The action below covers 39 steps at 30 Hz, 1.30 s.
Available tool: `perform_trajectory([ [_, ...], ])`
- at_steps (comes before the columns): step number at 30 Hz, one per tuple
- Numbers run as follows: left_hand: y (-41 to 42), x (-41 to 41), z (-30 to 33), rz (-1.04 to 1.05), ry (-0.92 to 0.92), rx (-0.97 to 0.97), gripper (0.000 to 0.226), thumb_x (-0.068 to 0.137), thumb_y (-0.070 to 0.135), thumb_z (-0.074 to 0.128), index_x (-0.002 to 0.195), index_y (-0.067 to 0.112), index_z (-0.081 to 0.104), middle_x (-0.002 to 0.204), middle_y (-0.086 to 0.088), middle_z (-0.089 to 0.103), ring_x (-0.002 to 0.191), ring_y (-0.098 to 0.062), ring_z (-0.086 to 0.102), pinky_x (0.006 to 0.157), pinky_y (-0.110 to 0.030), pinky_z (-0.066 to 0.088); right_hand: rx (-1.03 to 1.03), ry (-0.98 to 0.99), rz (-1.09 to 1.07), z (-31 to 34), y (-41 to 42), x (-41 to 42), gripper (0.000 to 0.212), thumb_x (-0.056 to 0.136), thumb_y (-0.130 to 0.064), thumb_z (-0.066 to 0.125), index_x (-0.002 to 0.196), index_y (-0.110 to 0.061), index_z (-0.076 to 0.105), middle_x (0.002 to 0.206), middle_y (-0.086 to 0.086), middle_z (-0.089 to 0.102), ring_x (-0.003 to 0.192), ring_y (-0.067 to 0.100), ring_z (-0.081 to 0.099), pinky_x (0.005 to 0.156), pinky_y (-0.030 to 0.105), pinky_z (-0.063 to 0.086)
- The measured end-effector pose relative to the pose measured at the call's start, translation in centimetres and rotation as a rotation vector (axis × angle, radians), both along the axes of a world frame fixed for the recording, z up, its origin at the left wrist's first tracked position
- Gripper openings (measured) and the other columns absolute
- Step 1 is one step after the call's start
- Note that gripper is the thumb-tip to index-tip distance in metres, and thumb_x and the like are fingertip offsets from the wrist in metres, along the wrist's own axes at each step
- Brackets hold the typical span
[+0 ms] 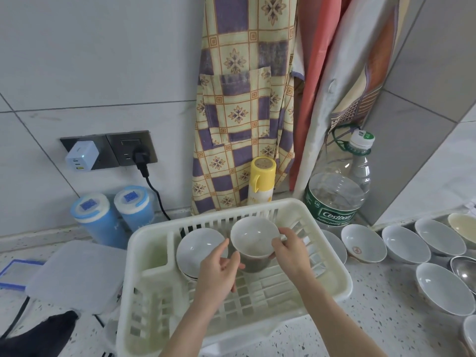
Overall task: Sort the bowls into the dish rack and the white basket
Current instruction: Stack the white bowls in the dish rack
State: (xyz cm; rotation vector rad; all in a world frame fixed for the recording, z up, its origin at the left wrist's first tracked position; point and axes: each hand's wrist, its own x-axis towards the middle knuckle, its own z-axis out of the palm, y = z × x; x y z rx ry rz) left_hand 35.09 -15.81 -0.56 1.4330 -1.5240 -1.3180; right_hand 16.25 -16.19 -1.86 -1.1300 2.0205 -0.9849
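A white slatted dish rack (144, 256) stands on the counter in front of me. Inside it, at the left, white bowls (198, 247) lean on edge. Above the rack's middle I hold a bowl with a white inside and dark outside (253, 239), tilted toward me. My right hand (291, 253) grips its right rim and side. My left hand (219, 271) touches its lower left side with thumb and fingers. More white bowls (363, 242) stand in a row on the counter at the right.
A large water bottle (337, 197) and a yellow flask (261, 182) stand behind the rack. Two blue canisters (100, 217) and a clear lidded box (77, 274) sit at the left. A metal bowl (465, 271) lies among the bowls at the right. Aprons hang on the wall.
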Motion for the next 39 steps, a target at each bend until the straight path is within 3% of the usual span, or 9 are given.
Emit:
perform_trajectory([
  [3,0.0,0.0,-0.1,-0.021,-0.021,0.019,0.048,0.099,0.023,0.054,0.145,0.021,0.045,0.075,0.015,0.075,0.034,-0.008,0.046,0.04,-0.022,0.045,0.058,0.081,0.032,0.0,0.0,0.2,0.04,0.089,-0.021,0.047,0.128,-0.021,0.055,0.081,-0.005,0.067,0.087,0.023,0.061,0.071,0.032,0.043],
  [6,0.1,0.0,-0.1,-0.076,-0.04,0.055,0.049,0.098,0.024,0.052,0.147,0.023,0.043,0.074,0.005,0.076,0.034,-0.009,0.043,0.04,-0.023,0.042,0.1,0.132,0.049,0.1,0.0,0.3,0.04,0.09,-0.022,0.045,0.129,-0.021,0.054,0.091,0.004,0.068,0.087,0.025,0.061,0.072,0.033,0.046],
  [13,0.4,-0.1,0.0,-0.226,-0.017,0.23,0.076,0.097,0.034,0.054,0.157,0.023,0.009,0.077,0.0,0.077,0.035,-0.01,0.04,0.038,-0.019,0.034,0.173,0.238,0.135,-0.1,-0.1,0.5,0.04,0.093,-0.028,0.038,0.132,-0.024,0.049,0.097,0.006,0.071,0.094,0.028,0.063,0.08,0.037,0.051],
  [22,0.5,-0.1,0.0,-0.269,-0.063,0.221,0.077,0.097,0.032,0.053,0.157,0.025,0.005,0.077,0.003,0.077,0.037,-0.011,0.042,0.04,-0.02,0.037,0.187,0.356,0.152,-0.6,0.0,0.5,0.04,0.099,-0.032,0.032,0.137,-0.027,0.043,0.107,0.003,0.068,0.099,0.029,0.062,0.075,0.035,0.047],
  [26,0.7,0.2,0.0,-0.279,-0.019,0.216,0.076,0.098,0.027,0.053,0.157,0.021,0.006,0.082,0.0,0.077,0.037,-0.012,0.042,0.041,-0.022,0.038,0.241,0.384,0.183,-0.7,0.1,0.4,0.04,0.1,-0.036,0.032,0.139,-0.028,0.039,0.117,0.005,0.067,0.107,0.03,0.061,0.081,0.036,0.047],
  [30,0.7,0.4,0.4,-0.228,0.046,0.199,0.063,0.099,0.021,0.053,0.154,0.023,0.023,0.083,-0.004,0.077,0.037,-0.011,0.04,0.039,-0.021,0.035,0.258,0.36,0.174,-0.4,0.1,0.5,0.042,0.099,-0.04,0.032,0.137,-0.026,0.043,0.122,0.004,0.065,0.11,0.028,0.06,0.086,0.036,0.047],
  [35,0.8,0.6,1.4,-0.038,0.138,0.127,0.026,0.099,0.021,0.054,0.123,0.031,0.061,0.076,-0.009,0.075,0.037,-0.01,0.038,0.036,-0.021,0.031,0.229,0.293,0.116,1.3,0.8,0.2,0.045,0.098,-0.046,0.034,0.136,-0.025,0.046,0.118,0.003,0.066,0.108,0.028,0.06,0.077,0.033,0.041],
  [39,2.8,0.0,2.8,0.051,0.205,0.073,0.017,0.098,0.026,0.056,0.104,0.033,0.07,0.072,-0.01,0.073,0.037,-0.01,0.04,0.036,-0.019,0.03,-0.002,0.325,0.082,4.1,2.7,-1.3,0.035,0.098,-0.036,0.042,0.131,-0.027,0.052,0.088,0.0,0.071,0.089,0.026,0.066,0.069,0.034,0.046],
])
